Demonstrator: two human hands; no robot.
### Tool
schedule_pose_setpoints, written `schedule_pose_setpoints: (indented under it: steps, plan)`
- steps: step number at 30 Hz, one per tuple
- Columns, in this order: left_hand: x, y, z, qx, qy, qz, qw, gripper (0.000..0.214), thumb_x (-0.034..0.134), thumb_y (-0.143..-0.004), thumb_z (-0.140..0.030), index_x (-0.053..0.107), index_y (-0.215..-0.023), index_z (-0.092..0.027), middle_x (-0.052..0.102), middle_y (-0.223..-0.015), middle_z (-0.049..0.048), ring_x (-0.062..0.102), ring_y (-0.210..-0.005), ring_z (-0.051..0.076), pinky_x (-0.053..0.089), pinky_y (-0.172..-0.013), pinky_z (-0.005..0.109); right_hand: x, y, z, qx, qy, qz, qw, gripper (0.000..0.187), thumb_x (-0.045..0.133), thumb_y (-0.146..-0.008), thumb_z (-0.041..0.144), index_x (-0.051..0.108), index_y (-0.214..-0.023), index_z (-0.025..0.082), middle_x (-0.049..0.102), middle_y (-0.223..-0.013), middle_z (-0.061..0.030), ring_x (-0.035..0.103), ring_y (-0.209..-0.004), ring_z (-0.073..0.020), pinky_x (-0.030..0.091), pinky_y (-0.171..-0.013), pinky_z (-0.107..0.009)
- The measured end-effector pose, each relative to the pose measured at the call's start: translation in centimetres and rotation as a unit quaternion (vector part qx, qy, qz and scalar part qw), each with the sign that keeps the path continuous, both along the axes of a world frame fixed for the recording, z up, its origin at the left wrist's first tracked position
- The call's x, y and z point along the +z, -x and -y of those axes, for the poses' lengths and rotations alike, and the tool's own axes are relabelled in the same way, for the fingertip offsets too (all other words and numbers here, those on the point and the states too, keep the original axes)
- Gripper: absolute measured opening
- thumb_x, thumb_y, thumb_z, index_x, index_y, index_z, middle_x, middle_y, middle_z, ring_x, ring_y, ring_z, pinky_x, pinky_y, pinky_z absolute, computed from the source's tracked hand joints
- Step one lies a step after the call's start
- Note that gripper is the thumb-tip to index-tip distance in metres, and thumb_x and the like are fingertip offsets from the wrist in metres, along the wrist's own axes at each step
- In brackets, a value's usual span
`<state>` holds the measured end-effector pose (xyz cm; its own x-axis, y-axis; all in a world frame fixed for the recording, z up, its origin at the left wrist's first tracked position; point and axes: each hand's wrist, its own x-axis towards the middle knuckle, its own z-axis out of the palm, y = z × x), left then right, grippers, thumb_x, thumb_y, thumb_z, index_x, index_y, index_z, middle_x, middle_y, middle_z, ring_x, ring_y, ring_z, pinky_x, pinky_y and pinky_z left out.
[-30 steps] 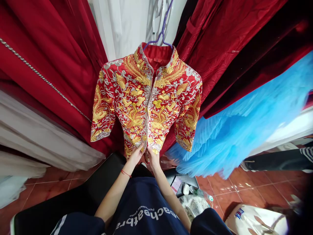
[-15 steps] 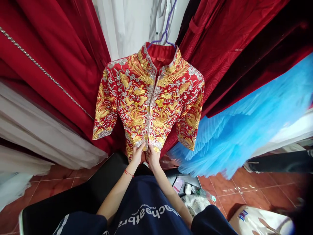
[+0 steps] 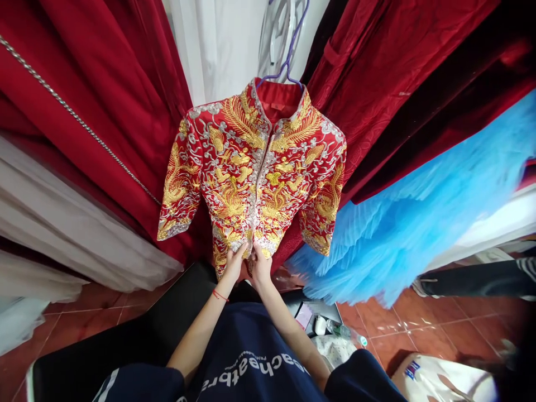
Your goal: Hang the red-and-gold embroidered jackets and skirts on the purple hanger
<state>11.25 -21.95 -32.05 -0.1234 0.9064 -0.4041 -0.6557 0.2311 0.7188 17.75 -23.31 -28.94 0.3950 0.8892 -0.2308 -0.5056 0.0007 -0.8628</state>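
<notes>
A red jacket (image 3: 274, 178) with dense gold and silver embroidery hangs in front of me on a purple hanger (image 3: 288, 64). Its stand collar is open at the neck, and the front edges meet down the middle. My left hand (image 3: 235, 261) grips the bottom hem just left of the front opening, thumb on top. On the other side of that opening, my right hand (image 3: 261, 263) pinches the hem in the same way. The fingers under the cloth are hidden.
Red drapes (image 3: 138, 100) and pale tulle hang at the left, with a thin chain (image 3: 79, 120) across them. A blue tulle skirt (image 3: 402, 223) fills the right. Below lie a phone (image 3: 304, 315), a bottle (image 3: 339, 329) and a white bag (image 3: 444, 377) by the tiled floor.
The jacket and hanger sit slightly lower in view at the collar, and the hanger hook shows more. Both hands keep hold of the hem, almost unmoved.
</notes>
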Motion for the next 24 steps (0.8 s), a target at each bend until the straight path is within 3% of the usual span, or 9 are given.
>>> schedule_pose_setpoints:
  steps: [8,16,20,24]
  plan:
    - [1.3,0.4,0.1,-0.074,-0.006,0.06,0.995,0.037,0.083,-0.065,-0.019,0.071,-0.101,-0.016,0.074,-0.11,0.0101,0.071,-0.097,0.021,0.054,-0.09,0.035,0.4,-0.6,0.6,-0.017,0.001,-0.057,0.998,0.03,0.081,-0.062,0.036,0.057,-0.071,0.019,0.06,-0.062,0.0036,0.052,-0.054,-0.0095,0.044,-0.053,-0.023]
    - [2.5,-0.4,0.8,-0.073,0.022,0.132,0.988,0.027,0.082,-0.066,-0.015,0.074,-0.093,-0.016,0.076,-0.1,0.0059,0.069,-0.098,0.02,0.053,-0.093,0.033,1.4,0.0,1.3,-0.033,-0.009,-0.075,0.997,0.028,0.081,-0.058,0.032,0.068,-0.079,0.018,0.072,-0.08,-0.003,0.066,-0.079,-0.0182,0.054,-0.074,-0.031]
    - [2.5,-0.6,1.1,-0.051,0.017,0.11,0.992,0.026,0.081,-0.068,-0.016,0.075,-0.094,-0.016,0.076,-0.102,0.0056,0.069,-0.1,0.019,0.051,-0.098,0.033,1.0,0.5,1.5,-0.03,-0.006,-0.088,0.996,0.026,0.079,-0.06,0.031,0.069,-0.079,0.017,0.073,-0.081,-0.0037,0.067,-0.084,-0.0193,0.054,-0.084,-0.034]
    - [1.9,-0.8,1.5,-0.023,0.002,0.08,0.997,0.03,0.082,-0.068,-0.018,0.074,-0.096,-0.015,0.076,-0.104,0.0073,0.069,-0.104,0.021,0.047,-0.104,0.038,0.6,0.4,1.4,-0.03,-0.004,-0.105,0.994,0.027,0.081,-0.058,0.029,0.067,-0.078,0.018,0.072,-0.079,-0.0016,0.066,-0.08,-0.0175,0.054,-0.083,-0.033]
